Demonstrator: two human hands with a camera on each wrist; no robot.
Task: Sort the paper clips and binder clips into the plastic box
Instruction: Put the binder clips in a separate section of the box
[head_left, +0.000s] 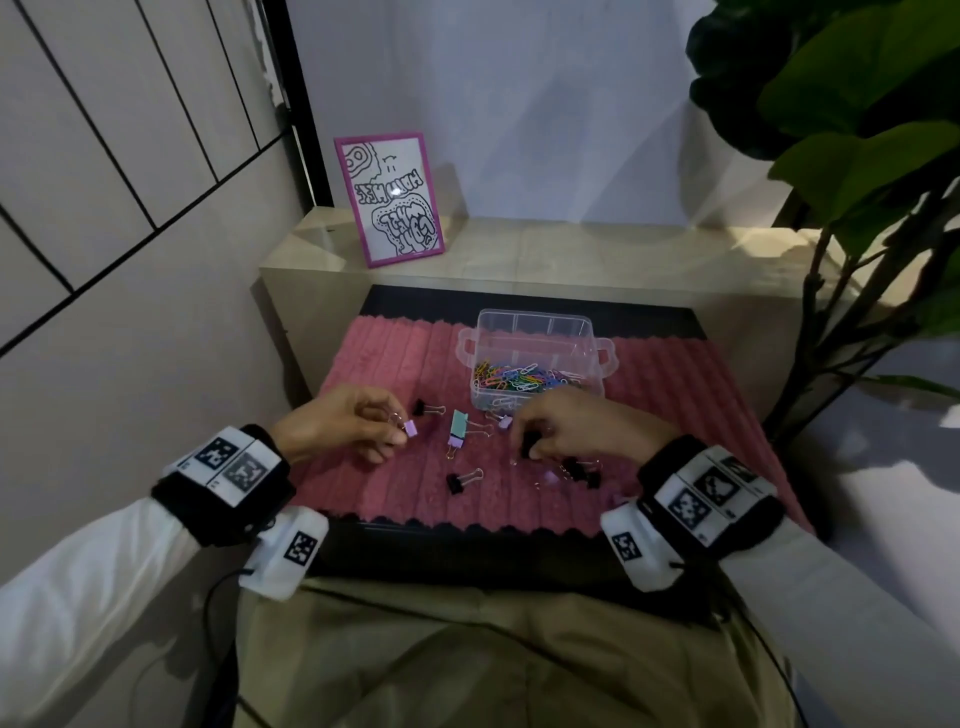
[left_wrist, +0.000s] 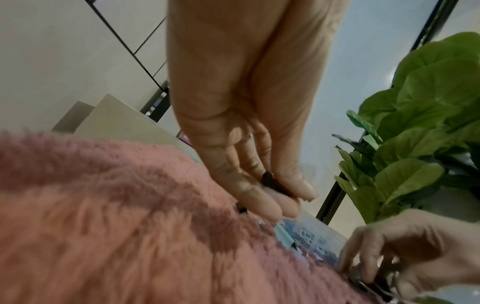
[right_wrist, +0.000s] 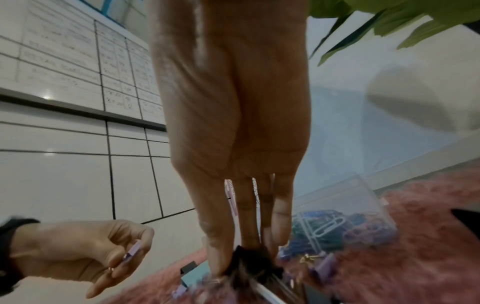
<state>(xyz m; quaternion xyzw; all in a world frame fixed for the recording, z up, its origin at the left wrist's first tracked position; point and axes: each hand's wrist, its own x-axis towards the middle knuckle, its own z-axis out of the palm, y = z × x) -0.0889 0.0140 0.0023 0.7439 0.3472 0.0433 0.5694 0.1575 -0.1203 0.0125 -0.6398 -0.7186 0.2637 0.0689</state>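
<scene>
A clear plastic box (head_left: 535, 332) stands at the back of the pink mat (head_left: 384, 364), with coloured paper clips (head_left: 519, 376) in its front compartment. My left hand (head_left: 402, 432) pinches a small lilac binder clip (head_left: 410, 428) just above the mat; the same lilac clip (right_wrist: 132, 251) shows in the right wrist view. My right hand (head_left: 524, 449) grips a black binder clip (head_left: 529, 446) low on the mat, in front of the box. Loose on the mat lie a large teal and lilac binder clip (head_left: 458, 428), black binder clips (head_left: 423, 407) (head_left: 457, 483) and a lilac binder clip (head_left: 550, 475).
A pink-framed drawing (head_left: 389, 200) leans on the beige ledge (head_left: 571, 249) behind the mat. A leafy plant (head_left: 857, 130) stands at the right. A panelled wall (head_left: 104, 182) closes the left side. More black clips (head_left: 579, 467) lie under my right hand.
</scene>
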